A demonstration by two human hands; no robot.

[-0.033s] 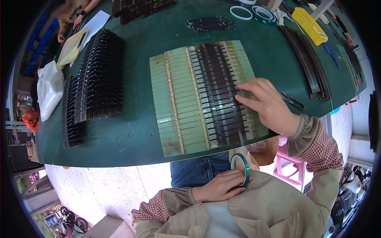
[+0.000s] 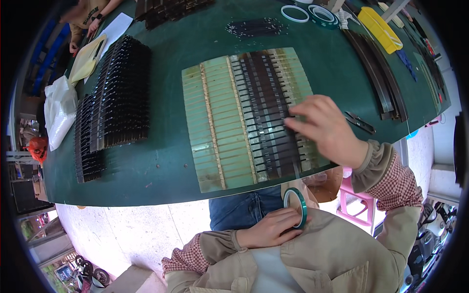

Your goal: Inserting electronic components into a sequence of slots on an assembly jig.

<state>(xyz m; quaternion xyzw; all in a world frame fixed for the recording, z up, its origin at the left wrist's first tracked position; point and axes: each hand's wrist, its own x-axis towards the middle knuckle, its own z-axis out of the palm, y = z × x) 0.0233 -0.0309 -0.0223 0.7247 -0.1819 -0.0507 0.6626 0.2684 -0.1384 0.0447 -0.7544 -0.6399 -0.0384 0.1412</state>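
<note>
Nearest my camera, the left hand [image 2: 268, 228] has its fingers closed on a green tape roll [image 2: 304, 211], held before the person's chest, off the table's near edge. Beyond it, on the green table [image 2: 166, 146], lies the pale green slotted board [image 2: 195, 122], bearing dark strips [image 2: 273, 112] crossed by thin black bars. I note the right hand [image 2: 330, 129] over the board's right side, thumb and index fingertips apart near the strips' edge; contact I cannot confirm. My judgement: the step in hand is fixing the strips with tape, and the next move calls for even fingertip pressure along that edge while the left hand controls the roll. Whether tape joins roll to board I cannot tell. Just right of the right hand lie dark-handled snips [image 2: 360, 122]; left of the board, a comb-like stack [image 2: 119, 97]. Farther off, I record 1 yellow tray [image 2: 381, 30] and 1 co-worker's hand [image 2: 94, 27].
</note>
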